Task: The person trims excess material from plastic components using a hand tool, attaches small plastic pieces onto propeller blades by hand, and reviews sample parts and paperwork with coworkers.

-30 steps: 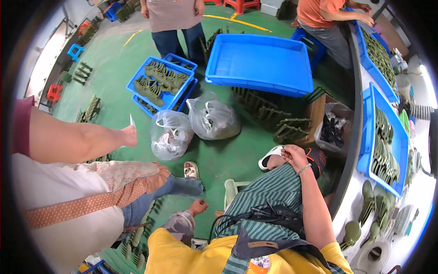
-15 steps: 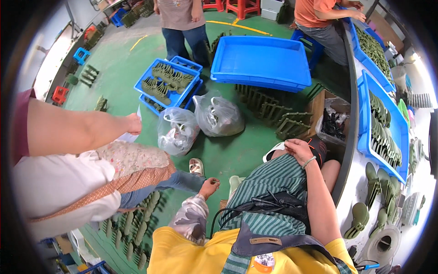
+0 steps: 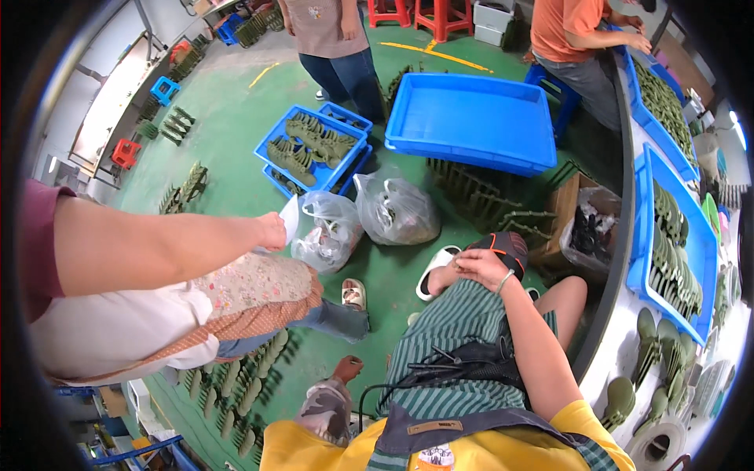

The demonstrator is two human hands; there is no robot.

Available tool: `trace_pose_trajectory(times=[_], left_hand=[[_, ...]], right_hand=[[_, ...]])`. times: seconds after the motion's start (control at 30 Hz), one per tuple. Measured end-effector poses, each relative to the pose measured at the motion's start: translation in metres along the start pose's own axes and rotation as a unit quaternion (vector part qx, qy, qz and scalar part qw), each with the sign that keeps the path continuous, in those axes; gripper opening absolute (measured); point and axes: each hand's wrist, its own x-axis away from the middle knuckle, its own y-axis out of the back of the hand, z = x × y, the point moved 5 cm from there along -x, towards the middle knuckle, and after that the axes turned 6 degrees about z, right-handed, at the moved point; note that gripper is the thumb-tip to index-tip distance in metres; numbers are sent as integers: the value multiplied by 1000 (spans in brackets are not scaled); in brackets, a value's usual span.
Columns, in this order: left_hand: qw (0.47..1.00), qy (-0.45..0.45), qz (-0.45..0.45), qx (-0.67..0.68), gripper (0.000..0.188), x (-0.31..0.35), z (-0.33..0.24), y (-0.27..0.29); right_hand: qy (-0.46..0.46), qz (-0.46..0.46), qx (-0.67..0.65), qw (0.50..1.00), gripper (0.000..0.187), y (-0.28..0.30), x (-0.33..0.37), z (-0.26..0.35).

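My right hand is over the knee end of the green striped apron on my lap. Its fingers are drawn together in a pinch; I cannot make out anything in them. Low at my left side hangs my left hand, with a grey patterned sleeve above it. Those fingers are curled in, and whatever they may hold is hidden. Beyond my right hand are a black cap-like thing with orange lines and a white slipper. A dark cord and black mesh lie across my lap.
At left, a person's hand holds white paper. Ahead are two plastic bags, a large blue tray and stacked crates of green parts. The workbench edge runs along my right, bearing a blue tray.
The view has shifted, so most things sit farther right and lower. My right hand has moved left over my lap. The neighbour's hand with paper has come closer to the bags.
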Motion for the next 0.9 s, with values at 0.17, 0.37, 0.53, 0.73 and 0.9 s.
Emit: trace_pose_trajectory(times=[0.17, 0.37, 0.53, 0.73, 0.9], left_hand=[[999, -39, 13, 11, 31, -18, -46, -8], [964, -113, 46, -235, 36, -79, -142, 8], [971, -207, -68, -99, 33, -101, -243, 21], [956, -239, 35, -168, 39, -57, -267, -25], [975, -142, -13, -168, 44, -17, -197, -22]], right_hand=[[51, 69, 163, 983, 19, -16, -36, 1], [2, 63, 69, 996, 16, -8, -64, -10], [-9, 98, 85, 991, 13, -10, -72, -7], [-104, 37, -29, 993, 18, -26, -106, -20], [-123, 76, 3, 990, 15, -71, -123, -36]])
